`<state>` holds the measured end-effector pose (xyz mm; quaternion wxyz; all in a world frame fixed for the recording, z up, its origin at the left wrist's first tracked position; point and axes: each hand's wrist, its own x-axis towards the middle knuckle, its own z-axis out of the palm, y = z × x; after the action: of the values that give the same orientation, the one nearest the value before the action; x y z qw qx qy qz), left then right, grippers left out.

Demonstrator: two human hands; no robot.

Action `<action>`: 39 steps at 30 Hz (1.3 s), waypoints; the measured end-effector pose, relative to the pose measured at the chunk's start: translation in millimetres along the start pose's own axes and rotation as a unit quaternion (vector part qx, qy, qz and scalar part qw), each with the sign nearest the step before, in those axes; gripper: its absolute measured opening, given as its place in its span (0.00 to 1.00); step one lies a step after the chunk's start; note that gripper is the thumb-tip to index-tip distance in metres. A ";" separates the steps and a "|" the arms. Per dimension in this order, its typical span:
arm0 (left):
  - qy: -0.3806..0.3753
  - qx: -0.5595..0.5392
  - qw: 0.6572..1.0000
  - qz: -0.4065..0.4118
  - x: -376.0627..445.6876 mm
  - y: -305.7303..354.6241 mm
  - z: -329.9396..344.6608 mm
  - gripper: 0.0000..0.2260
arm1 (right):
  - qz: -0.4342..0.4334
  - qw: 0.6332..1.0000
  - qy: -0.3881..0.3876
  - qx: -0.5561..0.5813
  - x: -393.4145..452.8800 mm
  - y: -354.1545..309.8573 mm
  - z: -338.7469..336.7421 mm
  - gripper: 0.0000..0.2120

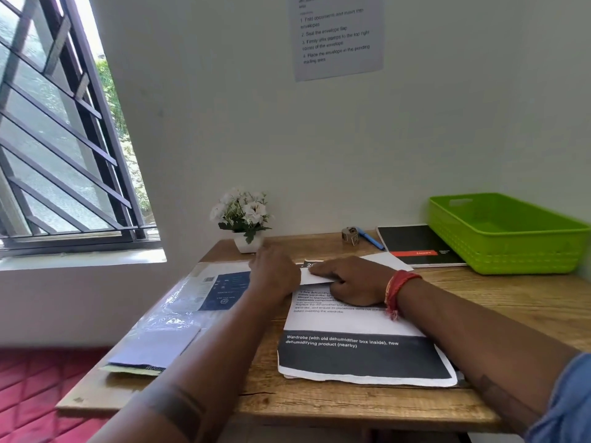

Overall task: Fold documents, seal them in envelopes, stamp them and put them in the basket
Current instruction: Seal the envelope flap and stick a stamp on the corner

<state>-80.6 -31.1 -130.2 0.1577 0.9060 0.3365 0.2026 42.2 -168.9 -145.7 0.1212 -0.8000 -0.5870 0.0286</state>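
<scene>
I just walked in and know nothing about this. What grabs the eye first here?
Probably the bright green basket at the desk's far right corner. Then the two hands at the centre: the left hand and right hand press on a folded-over printed document. A small pot of white flowers stands against the wall behind them.

Around the desk we see a few bystanders.
Along the desk's (pixel 351 407) far edge by the wall stands a white pot of white flowers (pixel 243 219); further right lie what we take for a small metal clip (pixel 350 235), a blue pen (pixel 371 238) and a black notebook (pixel 415 246). A printed notice (pixel 337 35) hangs on the wall, and a barred window (pixel 60 135) fills the left.
</scene>
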 end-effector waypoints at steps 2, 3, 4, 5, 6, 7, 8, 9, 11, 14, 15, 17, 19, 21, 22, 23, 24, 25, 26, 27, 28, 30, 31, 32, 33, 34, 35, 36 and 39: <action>-0.009 0.034 0.998 0.043 -2.7 0.6 6.3 0.14 | 0.010 1.000 -0.013 0.005 0.7 -1.9 1.3 0.30; -0.015 0.051 0.996 0.065 -3.9 0.2 10.0 0.14 | 0.015 1.000 -0.021 0.010 1.1 -2.5 2.2 0.30; -0.025 0.072 0.994 0.080 -6.8 1.3 12.7 0.14 | 0.018 0.999 -0.028 0.018 1.7 -2.7 3.1 0.31; -0.038 0.090 0.991 0.088 -8.7 1.4 16.0 0.15 | 0.021 0.999 -0.032 0.028 2.3 -2.4 3.6 0.31; -0.049 0.098 0.989 0.097 -9.7 1.1 19.7 0.16 | 0.023 0.999 -0.032 0.037 2.7 -2.0 3.7 0.31; -0.065 0.098 0.988 0.100 -8.2 -0.3 24.4 0.17 | 0.026 0.998 -0.030 0.044 3.3 -1.4 4.0 0.30; -0.084 0.091 0.987 0.102 -5.3 -2.2 29.1 0.18 | 0.027 0.998 -0.031 0.051 3.9 -1.1 4.4 0.29; -0.101 0.083 0.986 0.102 -2.5 -3.7 33.1 0.19 | 0.028 0.998 -0.035 0.054 4.3 -1.0 5.0 0.28; -0.118 0.081 0.985 0.096 1.0 -6.8 36.0 0.22 | 0.025 0.998 -0.054 0.024 5.6 -1.1 7.3 0.27; -0.138 0.101 0.981 0.095 1.8 -6.2 35.7 0.25 | 0.055 0.994 -0.084 -0.031 5.9 3.2 7.6 0.30; -0.141 0.103 0.980 0.096 2.3 -5.7 36.3 0.25 | 0.068 0.993 -0.087 -0.039 5.4 6.9 6.4 0.31; -0.146 0.106 0.979 0.097 6.2 -6.1 38.2 0.26 | 0.097 0.990 -0.089 -0.046 5.6 16.6 4.5 0.33; -0.155 0.106 0.978 0.091 8.3 -6.3 39.1 0.26 | 0.121 0.987 -0.090 -0.050 7.4 26.1 3.4 0.34; -0.158 0.108 0.978 0.085 8.5 -6.4 39.1 0.26 | 0.136 0.985 -0.088 -0.054 9.7 32.2 4.1 0.35; -0.159 0.107 0.978 0.083 8.6 -6.5 39.0 0.26 | 0.145 0.984 -0.087 -0.058 10.8 34.2 4.8 0.36; -0.161 0.104 0.978 0.082 8.3 -6.1 39.0 0.27 | 0.154 0.982 -0.088 -0.062 10.7 35.7 5.2 0.37; -0.165 0.105 0.977 0.080 8.2 -6.1 38.9 0.27 | 0.166 0.980 -0.090 -0.064 10.6 37.1 5.5 0.37; -0.167 0.108 0.977 0.081 8.1 -5.9 38.7 0.27 | 0.179 0.977 -0.092 -0.066 9.2 38.4 5.1 0.38; -0.167 0.111 0.976 0.080 8.4 -5.6 38.6 0.27 | 0.191 0.975 -0.091 -0.067 7.9 39.5 4.5 0.38; -0.166 0.113 0.976 0.080 8.7 -5.1 38.2 0.28 | 0.202 0.973 -0.089 -0.068 6.2 40.8 3.6 0.39; -0.167 0.116 0.976 0.080 8.6 -4.3 37.4 0.28 | 0.211 0.971 -0.087 -0.070 4.2 41.7 2.2 0.39; -0.172 0.123 0.974 0.083 6.5 -1.9 36.1 0.28 | 0.226 0.968 -0.078 -0.075 0.4 41.7 0.2 0.39; -0.172 0.129 0.973 0.083 4.8 -0.9 34.7 0.28 | 0.230 0.967 -0.075 -0.076 -1.5 40.9 0.0 0.39; -0.169 0.137 0.973 0.083 3.5 -0.5 32.8 0.27 | 0.232 0.967 -0.072 -0.076 -2.7 40.0 0.5 0.39; -0.156 0.149 0.973 0.085 1.6 0.9 29.6 0.26 | 0.233 0.967 -0.069 -0.075 -4.2 38.7 1.0 0.40; -0.131 0.168 0.973 0.089 1.1 2.9 27.3 0.25 | 0.233 0.967 -0.067 -0.073 -4.4 37.4 1.9 0.40; -0.100 0.187 0.972 0.100 1.1 5.2 26.4 0.22 | 0.233 0.967 -0.066 -0.075 -4.6 35.7 2.4 0.39; -0.075 0.191 0.972 0.119 2.5 7.4 27.6 0.20 | 0.232 0.967 -0.065 -0.079 -3.8 33.4 2.8 0.39; -0.122 0.087 0.975 0.165 5.1 11.8 39.4 0.20 | 0.226 0.968 -0.062 -0.085 0.8 26.0 4.7 0.38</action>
<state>-51.9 -42.1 -158.1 0.0823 0.9772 0.1770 0.0832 65.8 -174.8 -156.1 0.0063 -0.9161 -0.3972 0.0550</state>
